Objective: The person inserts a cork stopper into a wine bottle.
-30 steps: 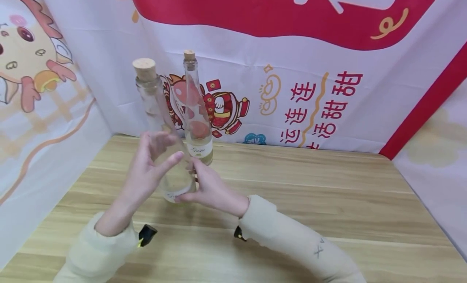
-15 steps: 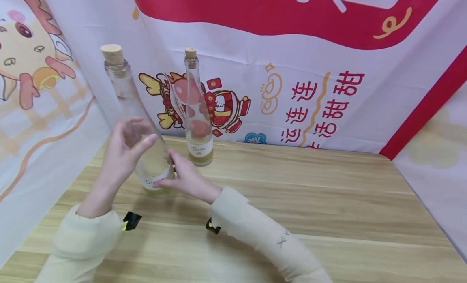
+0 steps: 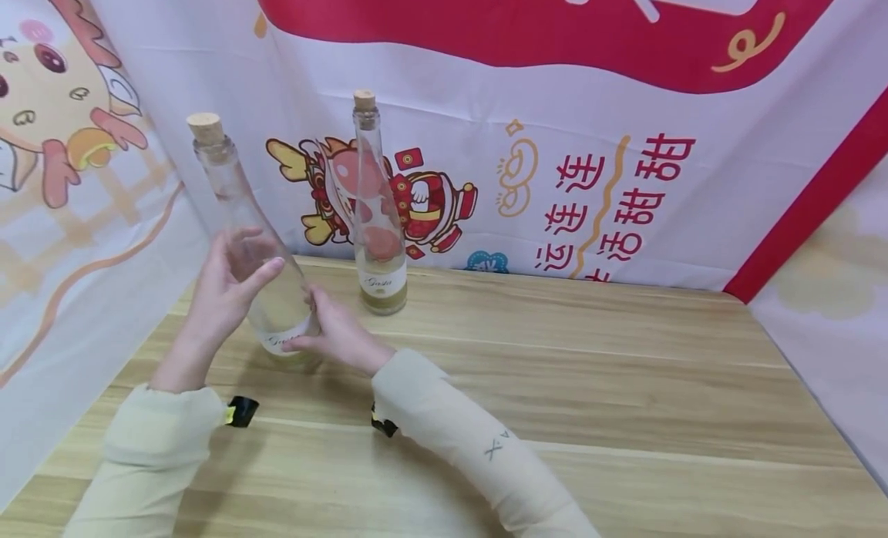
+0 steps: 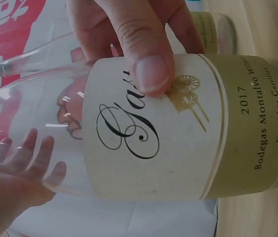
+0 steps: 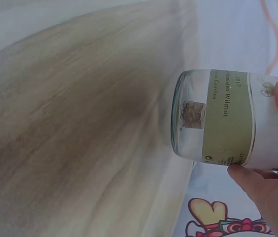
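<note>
A tall clear glass wine bottle (image 3: 280,299) with a cork stopper and a cream and olive label leans left in the head view, its base close over the table. My left hand (image 3: 225,280) holds its body, thumb in front and fingers behind the glass. Lower down, my right hand (image 3: 343,334) grips it at the label; in the left wrist view the right thumb (image 4: 154,71) presses on the lettering. The base of the bottle (image 5: 227,123) shows in the right wrist view. A second corked bottle (image 3: 380,253) stands upright behind, to the right.
The wood-grain table (image 3: 590,384) extends to the right and front. A printed white and red cloth (image 3: 472,99) hangs along the back, with more printed cloth (image 3: 69,237) on the left side.
Both hands have carried the bottle leftward, away from the second bottle. Over the last half second its corked top has dropped somewhat in the view. The second bottle stays in place.
</note>
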Motion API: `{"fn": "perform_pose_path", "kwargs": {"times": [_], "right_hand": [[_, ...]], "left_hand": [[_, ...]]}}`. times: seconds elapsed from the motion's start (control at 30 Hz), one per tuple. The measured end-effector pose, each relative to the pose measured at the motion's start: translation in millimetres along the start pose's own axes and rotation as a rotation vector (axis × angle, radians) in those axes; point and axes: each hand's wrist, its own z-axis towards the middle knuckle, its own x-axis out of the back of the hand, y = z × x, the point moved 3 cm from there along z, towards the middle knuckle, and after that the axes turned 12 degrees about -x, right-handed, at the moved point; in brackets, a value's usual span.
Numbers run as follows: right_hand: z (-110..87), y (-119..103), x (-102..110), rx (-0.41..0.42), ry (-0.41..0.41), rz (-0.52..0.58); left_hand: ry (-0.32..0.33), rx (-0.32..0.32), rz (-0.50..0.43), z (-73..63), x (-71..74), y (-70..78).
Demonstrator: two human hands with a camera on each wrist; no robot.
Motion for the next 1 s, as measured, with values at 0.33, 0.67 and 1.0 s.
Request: {"fn": "perform_pose_path", "kwargs": {"times": [0.33,0.67,1.0], "right_hand": [[7.4,5.6,-6.0,-0.04,0.003,-0.039],[7.3,10.5,-1.4,-0.041,-0.014,-0.041],[-38.6,54.8,22.2,-0.193,-0.156,-0.307]], "left_hand": [[-0.011,-0.006,-0.028,-0.4,-1.7,-14.6],[-0.108,0.107,0.025,4.3,-4.2,-15.5],[0.479,-0.353,0.335,-11.9,-21.7,35.4]]}}
